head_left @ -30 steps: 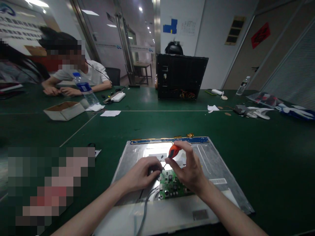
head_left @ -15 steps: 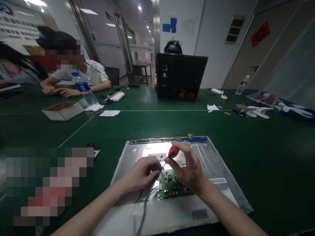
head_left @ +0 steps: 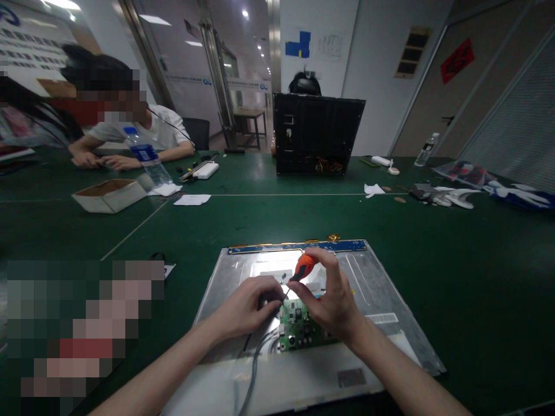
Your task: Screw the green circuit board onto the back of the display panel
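Note:
My right hand (head_left: pixel 338 306) is closed on a red and black screwdriver (head_left: pixel 304 266), which is tilted with its thin shaft pointing down to the left. The tip is at the upper left corner of a green circuit board (head_left: pixel 299 326). Beside that tip, my left hand (head_left: pixel 249 306) has thumb and fingers pinched together; what is between them is hidden. Under both hands lies the silver metal back of a display panel (head_left: pixel 377 289), with a blue strip board (head_left: pixel 269 249) along its far edge. Small dark screws (head_left: pixel 283 276) lie on the metal. A grey cable (head_left: pixel 255 367) runs from the board towards me.
On the green table (head_left: pixel 243 216), a white open box (head_left: pixel 110 197) and a water bottle (head_left: pixel 147 156) stand at left. A black monitor casing (head_left: pixel 318 133) stands upright opposite. White gloves (head_left: pixel 455 197) lie at right. Another person (head_left: pixel 143 133) sits at far left.
The screwdriver handle has turned slightly in my right fingers, showing more of its black part, and its top has shifted a little. My left hand stays in place.

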### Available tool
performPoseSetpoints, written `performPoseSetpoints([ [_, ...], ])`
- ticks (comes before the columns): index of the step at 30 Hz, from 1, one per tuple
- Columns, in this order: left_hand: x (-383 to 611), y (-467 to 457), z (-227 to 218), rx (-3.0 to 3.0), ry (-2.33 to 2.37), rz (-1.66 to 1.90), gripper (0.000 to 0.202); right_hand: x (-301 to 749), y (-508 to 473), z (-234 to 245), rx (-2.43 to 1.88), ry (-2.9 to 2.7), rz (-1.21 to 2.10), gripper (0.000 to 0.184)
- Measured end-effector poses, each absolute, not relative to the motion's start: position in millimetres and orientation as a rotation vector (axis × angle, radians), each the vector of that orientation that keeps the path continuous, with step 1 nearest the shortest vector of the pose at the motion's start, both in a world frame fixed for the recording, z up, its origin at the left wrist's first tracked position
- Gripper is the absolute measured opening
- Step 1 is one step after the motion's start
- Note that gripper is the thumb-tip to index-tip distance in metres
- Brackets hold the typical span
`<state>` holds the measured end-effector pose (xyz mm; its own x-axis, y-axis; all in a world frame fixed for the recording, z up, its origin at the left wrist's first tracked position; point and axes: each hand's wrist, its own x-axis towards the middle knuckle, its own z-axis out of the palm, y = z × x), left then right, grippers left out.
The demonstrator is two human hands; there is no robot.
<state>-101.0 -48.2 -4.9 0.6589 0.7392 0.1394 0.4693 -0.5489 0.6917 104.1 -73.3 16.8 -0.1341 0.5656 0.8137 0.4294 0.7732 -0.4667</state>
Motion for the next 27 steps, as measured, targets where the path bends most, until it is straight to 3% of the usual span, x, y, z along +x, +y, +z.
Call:
performPoseSetpoints([
  [27, -100.1, -48.7, -5.4, 2.230, 0.940, 0.567, 0.010, 100.0, -74.0, 18.0, -0.736, -1.837, 0.071, 0.058],
])
